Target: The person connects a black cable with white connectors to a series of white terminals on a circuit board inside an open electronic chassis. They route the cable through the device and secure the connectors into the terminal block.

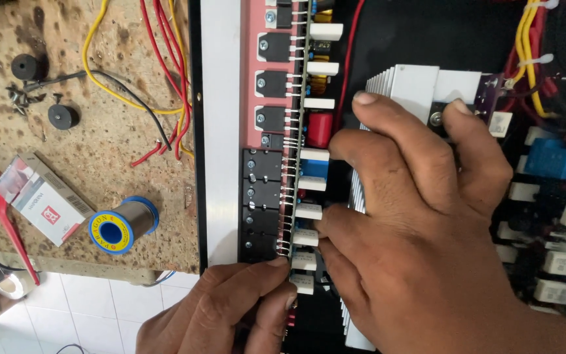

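Under the right hand (fingers spread) lies the finned heatsink; the left hand's grip pinches the circuit board edge.

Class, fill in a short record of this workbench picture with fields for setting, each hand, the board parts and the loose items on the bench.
Setting: cork-topped bench with an opened electronics chassis
Right hand: spread over a white finned heat sink, fingertips on the white block resistors
Left hand: pinching the lower end of the row of black transistors
Board parts: red capacitor, blue relay
Loose items: solder spool, small carton, red spoon, red and yellow wires
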